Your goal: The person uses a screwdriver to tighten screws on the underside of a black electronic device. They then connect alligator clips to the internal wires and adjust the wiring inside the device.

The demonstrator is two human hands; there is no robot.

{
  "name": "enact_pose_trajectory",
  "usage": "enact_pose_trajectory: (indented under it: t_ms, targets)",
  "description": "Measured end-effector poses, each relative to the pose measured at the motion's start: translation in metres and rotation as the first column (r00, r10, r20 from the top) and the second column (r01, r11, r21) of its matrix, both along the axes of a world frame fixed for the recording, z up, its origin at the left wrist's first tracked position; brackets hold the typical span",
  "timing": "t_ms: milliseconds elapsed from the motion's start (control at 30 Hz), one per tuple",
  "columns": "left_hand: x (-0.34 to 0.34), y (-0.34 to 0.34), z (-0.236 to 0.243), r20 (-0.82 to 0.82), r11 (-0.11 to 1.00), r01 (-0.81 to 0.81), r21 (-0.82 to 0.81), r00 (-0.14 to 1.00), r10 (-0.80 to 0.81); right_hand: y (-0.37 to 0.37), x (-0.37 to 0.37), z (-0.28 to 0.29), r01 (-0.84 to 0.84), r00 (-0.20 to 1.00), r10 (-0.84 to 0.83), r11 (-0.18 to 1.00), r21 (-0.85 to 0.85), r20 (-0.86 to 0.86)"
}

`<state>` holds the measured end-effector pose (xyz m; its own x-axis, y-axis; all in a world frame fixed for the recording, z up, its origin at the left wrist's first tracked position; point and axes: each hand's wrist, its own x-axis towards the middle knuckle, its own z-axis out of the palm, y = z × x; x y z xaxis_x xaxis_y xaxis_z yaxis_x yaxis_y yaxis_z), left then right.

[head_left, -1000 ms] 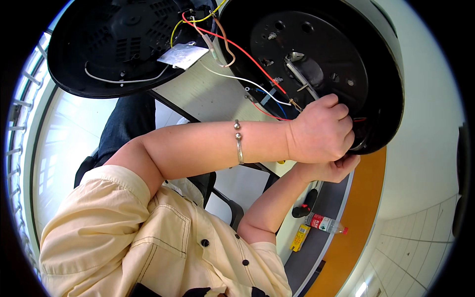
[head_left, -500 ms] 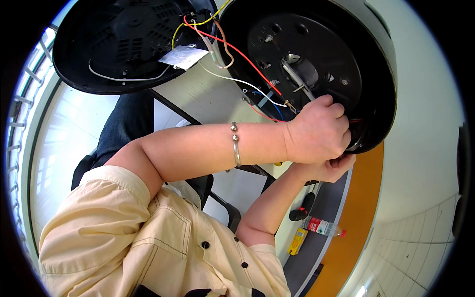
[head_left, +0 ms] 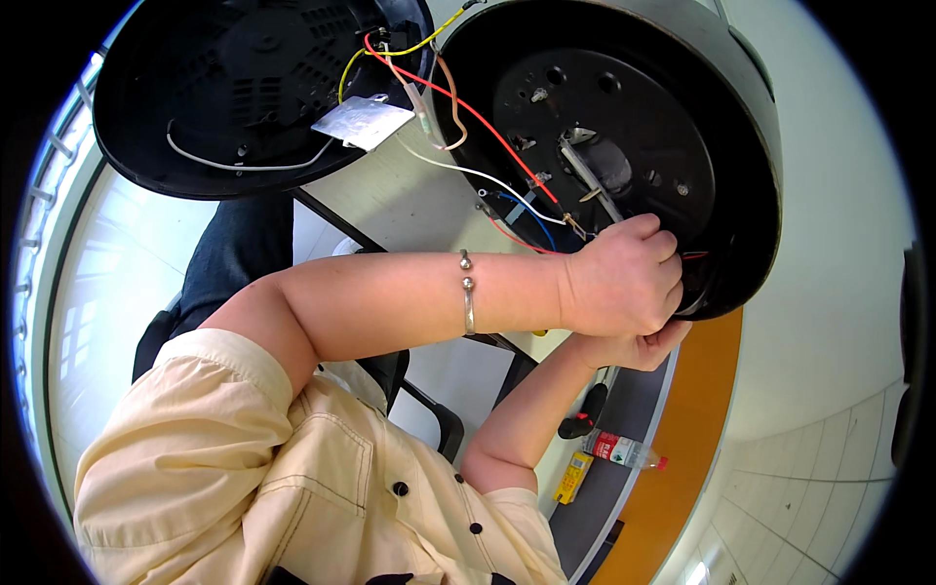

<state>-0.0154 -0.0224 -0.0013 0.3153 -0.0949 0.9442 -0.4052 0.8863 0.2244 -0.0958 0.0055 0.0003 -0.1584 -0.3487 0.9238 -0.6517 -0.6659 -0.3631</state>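
My left hand [head_left: 624, 278], with a metal bangle on its wrist, is closed in a fist at the near rim of a round black housing [head_left: 760, 210]. Inside the housing, a thin silver metal bar [head_left: 590, 177] runs up to its knuckles; what its fingers grip is hidden. Just below, my right hand [head_left: 639, 349] has its fingers curled against the outside near the rim, their tips out of sight. Red [head_left: 507, 146], white and blue wires pass beside my left wrist. They link towards a round black vented cover [head_left: 195, 88] at the upper left.
A silver metal plate [head_left: 363, 122] lies at the cover's edge, beside yellow and brown wires. Right of my right forearm are a bottle with a red cap [head_left: 624, 449], a small yellow box [head_left: 572, 478] and a black-handled tool [head_left: 585, 414]. An orange-brown strip [head_left: 682, 429] borders the table.
The housing, the cover and both hands sit slightly lower in the picture. My hands keep nearly the same hold at the rim.
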Motion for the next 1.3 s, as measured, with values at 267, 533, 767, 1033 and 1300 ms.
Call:
enact_pose_trajectory:
  t_ms: [267,533,767,1033,1300]
  targets:
    - [-0.004,-0.001,0.004,-0.001,0.999,0.043,0.008,0.999,-0.043,-0.007,-0.031,-0.005,-0.313,0.948,0.318,0.940,0.133,-0.021]
    - [0.001,0.004,0.004,0.028,0.995,0.088,0.045,0.996,-0.089,-0.001,-0.004,0.000,-0.011,0.999,0.015,0.996,0.089,-0.040]
    - [-0.002,0.010,0.007,0.048,0.995,0.061,0.081,0.997,-0.066,0.002,-0.008,0.003,-0.010,0.999,0.014,0.993,0.121,-0.037]
    - [0.000,0.020,0.004,0.026,0.986,-0.010,0.164,1.000,0.005,-0.004,0.000,0.002,0.086,0.989,-0.084,0.996,0.013,-0.120]
    - [0.016,0.028,0.006,0.232,0.984,-0.087,0.156,0.971,0.049,-0.003,0.001,0.002,0.113,0.984,-0.117,0.993,-0.038,-0.136]
